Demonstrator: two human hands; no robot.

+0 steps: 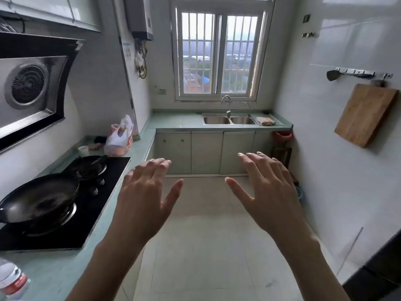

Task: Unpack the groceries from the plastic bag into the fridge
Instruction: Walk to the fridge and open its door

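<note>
Head view of a narrow kitchen. Both arms extend forward over the floor, palms down. The left hand (145, 192) is spread wide, fingers straight, holding nothing; the right hand (264, 190) mirrors it, likewise spread wide and holding nothing. The two hands are well apart from each other and touch no object.

The plastic bag (119, 137) (white, with red print, handles standing up, reddish contents showing through) sits on the pale green countertop (56, 272) at the left, beyond the black hob (97, 203) and near the corner where the counter turns toward the window (219, 53). It is well apart from both hands. No fridge can be identified with certainty.

A dark wok (39, 198) rests on the hob's near burner. A labelled bottle (13, 279) stands at the lower left edge. A double sink (229, 120) lies under the window, and a wooden cutting board (364, 114) hangs on the right wall.
</note>
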